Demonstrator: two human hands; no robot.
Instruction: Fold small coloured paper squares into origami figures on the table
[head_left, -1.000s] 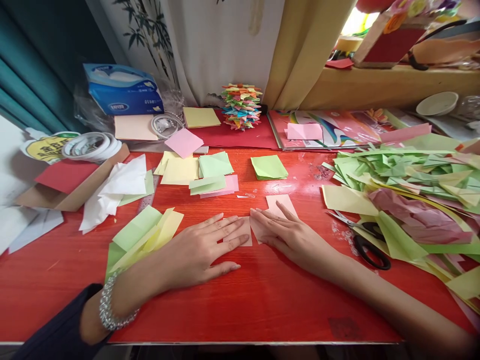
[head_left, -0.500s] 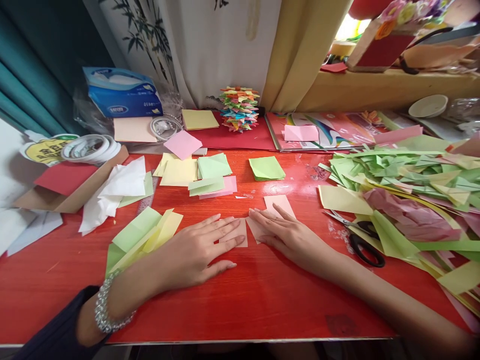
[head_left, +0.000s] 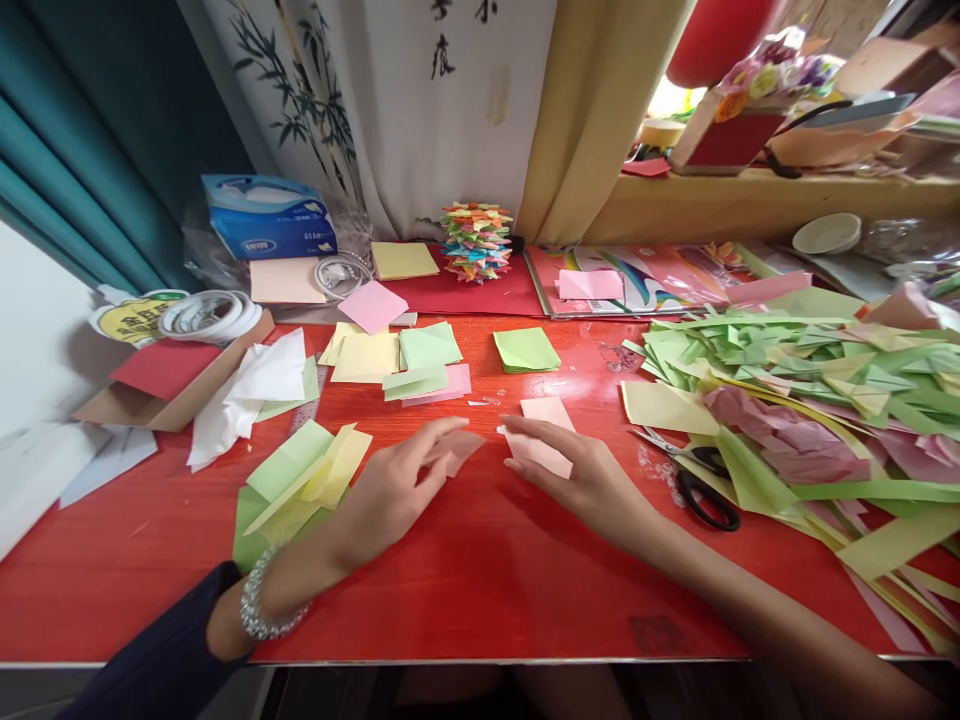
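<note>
In half-closed left fingers, pink paper

Craft-type workspace, prob. in a home: red table w/ loose colored paper sheets, scissors, tape rolls, cut strips, folded-paper model. Homelike bits: tissue pack, teal curtain, bamboo-print cloth behind.

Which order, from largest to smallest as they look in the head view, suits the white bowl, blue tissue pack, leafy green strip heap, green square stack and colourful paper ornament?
1. Green strip heap
2. Blue tissue pack
3. Colourful paper ornament
4. Green square stack and white bowl: too alike to rank
</note>
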